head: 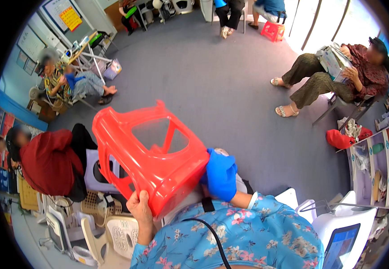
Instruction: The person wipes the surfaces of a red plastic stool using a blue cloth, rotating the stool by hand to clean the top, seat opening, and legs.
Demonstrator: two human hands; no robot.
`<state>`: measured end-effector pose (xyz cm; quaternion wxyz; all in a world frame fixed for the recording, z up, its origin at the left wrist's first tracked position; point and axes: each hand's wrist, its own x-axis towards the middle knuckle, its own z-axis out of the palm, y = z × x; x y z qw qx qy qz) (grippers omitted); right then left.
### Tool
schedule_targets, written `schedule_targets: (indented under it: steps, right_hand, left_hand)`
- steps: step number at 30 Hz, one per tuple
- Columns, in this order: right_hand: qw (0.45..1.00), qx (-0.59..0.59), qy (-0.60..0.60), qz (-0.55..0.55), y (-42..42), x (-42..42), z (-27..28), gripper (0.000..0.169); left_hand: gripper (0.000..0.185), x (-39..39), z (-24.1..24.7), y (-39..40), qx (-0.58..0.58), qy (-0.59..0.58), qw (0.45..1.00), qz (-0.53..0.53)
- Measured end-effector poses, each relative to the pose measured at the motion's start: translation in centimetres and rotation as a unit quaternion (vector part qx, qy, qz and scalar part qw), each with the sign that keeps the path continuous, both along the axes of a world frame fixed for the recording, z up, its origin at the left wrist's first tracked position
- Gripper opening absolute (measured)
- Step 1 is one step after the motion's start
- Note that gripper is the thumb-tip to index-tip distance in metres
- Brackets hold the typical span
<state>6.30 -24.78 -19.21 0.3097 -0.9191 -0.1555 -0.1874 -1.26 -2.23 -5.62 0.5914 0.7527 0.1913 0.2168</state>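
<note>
A red plastic stool [167, 168], tipped on its side, is held up before me above my lap. My left hand [140, 205] grips its near left edge, the thumb on the outer face. Over my right hand [220, 178] lies a blue cloth [222, 173], pressed against the right end of the stool; the cloth hides the fingers. The stool's legs point up and to the left, with large openings between them.
A person in a red top [48, 161] sits close on the left, near a lavender stool [92, 171]. Beige plastic chairs [124, 235] stand at lower left. On the right are a white device with a screen [342, 242], a shelf [365, 168] and a seated person [359, 74].
</note>
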Motion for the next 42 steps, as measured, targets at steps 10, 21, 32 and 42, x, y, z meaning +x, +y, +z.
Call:
schedule_targets:
  steps: [10, 21, 32, 42]
  right_hand:
    - [0.935, 0.211, 0.181, 0.221, 1.1, 13.5, 8.5, 0.031]
    - [0.967, 0.138, 0.136, 0.165, -0.8, 4.2, 2.5, 0.045]
    - [0.872, 0.365, 0.265, 0.189, -0.6, 4.3, 2.5, 0.059]
    - [0.902, 0.168, 0.31, 0.248, 1.3, 5.5, 2.9, 0.057]
  left_hand:
    - [0.043, -3.6, -0.8, 3.1, 0.064, -0.016, 0.989, -0.135]
    - [0.031, -1.9, -2.4, 2.3, -0.062, -0.034, 0.995, 0.077]
    - [0.018, -0.4, -0.4, 0.0, -0.122, 0.015, 0.992, -0.041]
    - [0.025, -3.2, -3.7, 3.6, 0.11, 0.195, 0.957, -0.187]
